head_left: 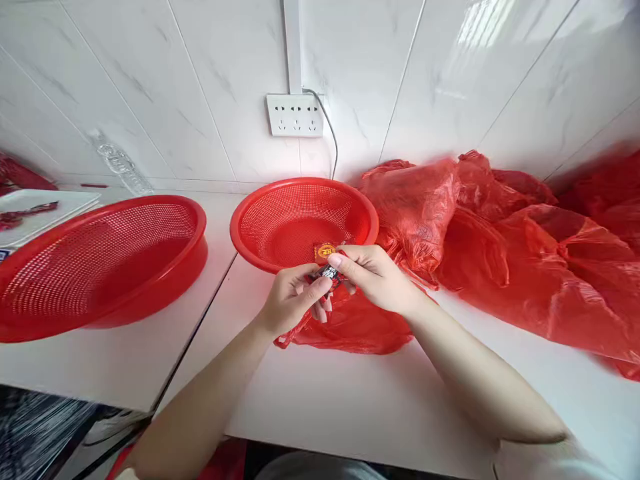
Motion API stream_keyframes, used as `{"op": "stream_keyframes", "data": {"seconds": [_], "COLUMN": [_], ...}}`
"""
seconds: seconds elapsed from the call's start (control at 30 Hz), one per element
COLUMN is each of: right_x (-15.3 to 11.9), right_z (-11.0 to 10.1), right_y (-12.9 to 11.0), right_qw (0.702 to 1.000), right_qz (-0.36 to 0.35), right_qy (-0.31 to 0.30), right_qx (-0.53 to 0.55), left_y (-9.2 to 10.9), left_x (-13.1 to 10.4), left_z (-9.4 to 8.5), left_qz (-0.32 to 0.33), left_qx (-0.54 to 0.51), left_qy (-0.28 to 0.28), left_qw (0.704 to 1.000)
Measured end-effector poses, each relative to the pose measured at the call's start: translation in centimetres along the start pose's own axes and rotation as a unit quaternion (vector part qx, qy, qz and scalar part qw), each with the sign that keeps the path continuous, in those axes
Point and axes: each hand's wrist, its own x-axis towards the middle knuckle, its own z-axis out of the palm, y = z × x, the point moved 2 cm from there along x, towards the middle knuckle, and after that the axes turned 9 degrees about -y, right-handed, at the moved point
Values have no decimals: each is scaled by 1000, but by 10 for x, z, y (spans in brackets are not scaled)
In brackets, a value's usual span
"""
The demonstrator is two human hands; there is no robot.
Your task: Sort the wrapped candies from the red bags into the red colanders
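My left hand [295, 297] and my right hand [373, 273] meet over the front rim of the middle red basket [367, 212]. Between the thumbs and fingers of both is a small dark packet [327, 273] with white lettering and some red on it. Just beyond my fingertips shows a red packet [325, 252] with a yellow emblem. Whether it is held too or lies in the basket, I cannot tell. Beneath my hands a thin red plastic bag [360, 330] is spread on the white table [320, 393].
At left stands another red basket [193, 257], tilted. Behind it are a white tray [70, 198] with red packets and a clear plastic bottle [123, 163]. Red plastic bags [540, 280] pile up at right. A socket panel [295, 115] with a grey cable is on the wall.
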Motion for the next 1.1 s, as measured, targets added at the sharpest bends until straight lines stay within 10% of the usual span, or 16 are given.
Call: {"op": "stream_keyframes", "data": {"seconds": [0.87,0.97,1.1], "right_x": [-2,-6,-15], "right_z": [-4,-14,-35], "right_y": [-6,-13,-18], "right_qw": [999,998,991], "right_qz": [-31,-17,65], "right_qy": [-11,-7,-52], "right_qx": [-42,-65,-105], "left_y": [-1,7,12], "left_x": [3,2,4], "left_z": [-4,-15,-40], "left_qz": [47,163,187], "left_qx": [95,275,565], "left_qy": [-34,36,193], "left_qw": [994,947,780]}}
